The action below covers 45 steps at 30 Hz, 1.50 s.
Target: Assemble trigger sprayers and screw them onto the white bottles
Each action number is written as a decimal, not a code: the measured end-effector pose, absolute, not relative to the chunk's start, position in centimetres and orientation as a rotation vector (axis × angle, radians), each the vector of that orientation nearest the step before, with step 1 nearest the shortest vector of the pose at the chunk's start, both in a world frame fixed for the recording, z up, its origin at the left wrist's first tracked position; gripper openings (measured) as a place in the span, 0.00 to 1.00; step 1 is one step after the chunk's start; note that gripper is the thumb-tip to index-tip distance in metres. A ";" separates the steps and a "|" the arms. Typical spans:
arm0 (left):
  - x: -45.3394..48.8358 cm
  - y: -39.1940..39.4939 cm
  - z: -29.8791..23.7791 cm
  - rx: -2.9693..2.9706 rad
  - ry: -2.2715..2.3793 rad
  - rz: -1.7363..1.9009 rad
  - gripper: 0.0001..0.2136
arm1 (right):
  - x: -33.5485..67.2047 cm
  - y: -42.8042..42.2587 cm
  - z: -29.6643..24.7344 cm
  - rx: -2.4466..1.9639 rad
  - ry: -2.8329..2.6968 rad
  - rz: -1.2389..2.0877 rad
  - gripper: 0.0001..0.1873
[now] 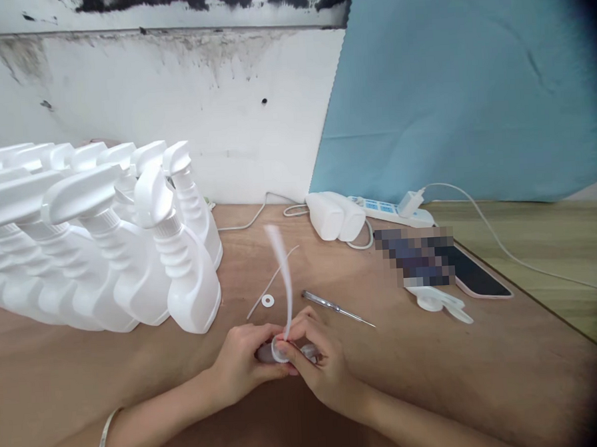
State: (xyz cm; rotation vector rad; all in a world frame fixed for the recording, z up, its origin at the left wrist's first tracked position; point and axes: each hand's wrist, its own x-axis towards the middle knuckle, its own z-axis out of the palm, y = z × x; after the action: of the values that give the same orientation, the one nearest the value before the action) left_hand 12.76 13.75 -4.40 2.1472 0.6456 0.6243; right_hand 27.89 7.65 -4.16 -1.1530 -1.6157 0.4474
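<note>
My left hand (240, 360) is closed round a small white plastic sprayer part with a round collar (279, 350), low in the middle of the view. On the same part, my right hand (323, 362) closes its thumb and fingers at the collar's right side. From between the fingers a thin white plastic tube (286, 284) rises, smeared by motion. Fingers hide much of the sprayer part. Just beyond the hands lie a flat white washer (267, 300) and a thin white tube (269, 285). A screwdriver (335, 308) with a slim metal tip rests to their right.
Several white spray bottles (191, 276) stand in rows at the left. Toward the back are white plastic pieces (335, 216) and a power strip (382, 211) with a plugged-in charger (410, 203). A phone (476, 271) and white plastic parts (435, 302) lie at the right.
</note>
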 end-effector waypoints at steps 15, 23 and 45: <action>12.6 13.6 -4.5 2.007 0.675 0.571 0.14 | 27.8 7.6 -2.9 -1.187 -1.782 0.376 0.10; 12.7 13.4 -4.0 1.926 0.667 0.553 0.14 | 28.6 8.1 -2.1 -1.199 -1.740 0.519 0.06; 12.9 13.9 -3.4 1.734 0.704 0.447 0.12 | 33.3 13.8 -2.2 -1.371 -1.176 0.305 0.22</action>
State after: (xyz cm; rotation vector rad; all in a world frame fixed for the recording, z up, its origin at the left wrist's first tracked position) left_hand 12.88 13.94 -3.42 1.7336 0.7041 0.4469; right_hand 33.33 13.81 -2.17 -1.3713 -1.1765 0.3048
